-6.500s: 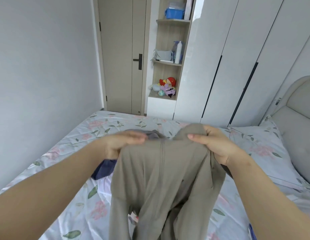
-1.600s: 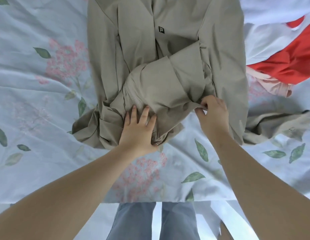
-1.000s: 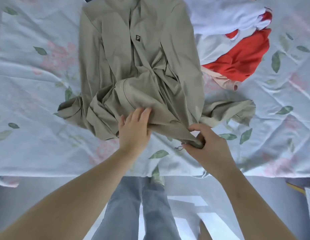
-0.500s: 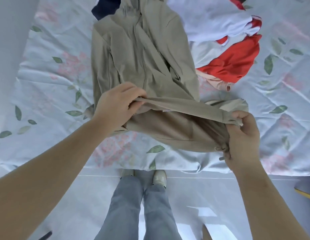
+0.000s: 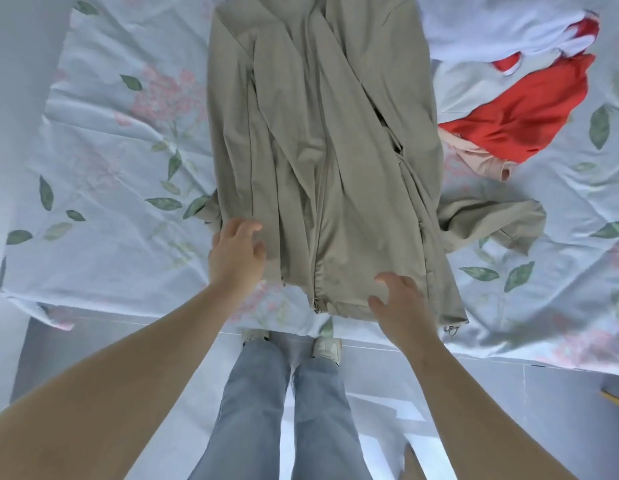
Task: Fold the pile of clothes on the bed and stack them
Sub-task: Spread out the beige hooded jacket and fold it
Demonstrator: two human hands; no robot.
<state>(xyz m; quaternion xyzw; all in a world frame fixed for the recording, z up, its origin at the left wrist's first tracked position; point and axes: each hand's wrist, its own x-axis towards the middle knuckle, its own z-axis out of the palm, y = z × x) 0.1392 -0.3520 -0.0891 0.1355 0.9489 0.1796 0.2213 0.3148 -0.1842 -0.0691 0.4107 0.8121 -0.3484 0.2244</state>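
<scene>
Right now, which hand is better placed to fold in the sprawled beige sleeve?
Probably the right hand: it is over the jacket hem nearest that sleeve; the left hand is at the opposite edge.

We see everything through one wide-angle camera worn on the head, looking steeply down from above and tilted slightly forward. The view is close. Both forearms enter from the bottom corners, and the left hand (image 5: 237, 254) and right hand (image 5: 400, 303) sit just below the middle of the frame. Nearer than the hands, we look almost straight down onto the wearer's jeans (image 5: 266, 393) and shoes (image 5: 327, 346) on the floor (image 5: 474, 393). Beyond the hands the bed (image 5: 93, 258) fills the upper half, its near edge crossing at the wrists. Far to the right of the right hand the picture looks stretched, probably by the lens.
</scene>
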